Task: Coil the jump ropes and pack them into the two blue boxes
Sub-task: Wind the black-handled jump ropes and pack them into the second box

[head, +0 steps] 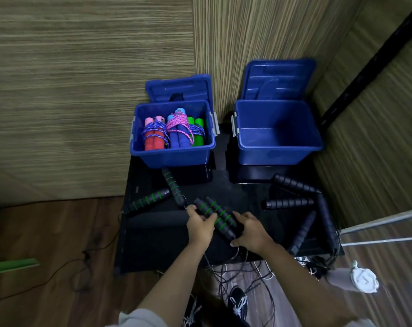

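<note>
Both hands are on one rope. My left hand (200, 224) curls round the upper part of a pair of green-ringed handles (218, 218) laid side by side; my right hand (249, 230) wraps the lower ends, fingers curled under. The pair sits low over the black table (153, 237), near its front edge. Its cord is thin and dark; I cannot trace it, but a tangle of cords (242, 274) hangs off the front edge toward the floor.

Left blue box (174, 154): three wrapped bundles already in, red, blue and green handles bound with braided cord. Right blue box (278, 152): nothing visible inside, lid propped open behind it.

Unpacked on the table: two more green-ringed handles (162, 192) crossing at left, four plain black handles (301, 204) scattered at right.

Judgement on the step in hand: this is the start of a coil.
- Keep the two handles flush and parallel, ends level, one hand clamping them so they do not scissor.
- Free the other hand to draw the cord up from the tangle before winding; pulling blind risks dragging a neighbouring rope off the table.
- Wind round the middle of the pair, snug turns, as on the packed bundles, and tuck the end.
- Likely destination is the right box, given how full the left one looks.
</note>
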Demonstrator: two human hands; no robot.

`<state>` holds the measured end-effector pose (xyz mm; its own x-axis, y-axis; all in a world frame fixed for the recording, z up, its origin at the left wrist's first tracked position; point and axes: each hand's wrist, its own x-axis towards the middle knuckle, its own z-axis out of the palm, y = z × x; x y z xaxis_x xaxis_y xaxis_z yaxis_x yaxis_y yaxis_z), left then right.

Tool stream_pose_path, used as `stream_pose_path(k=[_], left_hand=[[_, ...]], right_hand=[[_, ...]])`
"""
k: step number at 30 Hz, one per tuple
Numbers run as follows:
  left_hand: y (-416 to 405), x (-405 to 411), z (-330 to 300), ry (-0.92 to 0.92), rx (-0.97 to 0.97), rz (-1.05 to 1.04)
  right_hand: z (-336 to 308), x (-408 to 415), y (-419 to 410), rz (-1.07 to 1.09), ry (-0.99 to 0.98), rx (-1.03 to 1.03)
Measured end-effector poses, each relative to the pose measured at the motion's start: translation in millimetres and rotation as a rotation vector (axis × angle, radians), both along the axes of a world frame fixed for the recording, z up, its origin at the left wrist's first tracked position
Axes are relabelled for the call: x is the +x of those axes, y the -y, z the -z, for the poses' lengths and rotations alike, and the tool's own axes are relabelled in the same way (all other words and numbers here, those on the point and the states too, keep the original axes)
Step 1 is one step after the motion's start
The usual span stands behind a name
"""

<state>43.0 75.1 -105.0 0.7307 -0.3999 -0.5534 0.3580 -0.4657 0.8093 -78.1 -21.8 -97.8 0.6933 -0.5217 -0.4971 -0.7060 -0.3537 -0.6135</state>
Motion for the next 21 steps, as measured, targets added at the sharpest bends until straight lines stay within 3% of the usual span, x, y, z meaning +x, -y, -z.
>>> stream_pose_path(k=[3,7,16,18,21], left_hand=[[-5,3,-6,0.024,-0.086,-0.045],[-13,16,-8,-0.105,-0.131,-0.118],[-30,23,-13,-0.131,-0.147,-0.149],[-33,25,-18,-0.105,-0.16,-0.136],[-33,26,-30,-0.116,-0.196,-0.066]], right_hand=[[-10,5,2,0.045,0.009,0.036],[-20,10,-3,0.022,0.075,0.06],[-14,-6,-7,-0.004,-0.02,0.062],[-13,-8,-7,0.066,-0.01,0.039],[-22,-10,-10,0.308,0.149,0.197]])
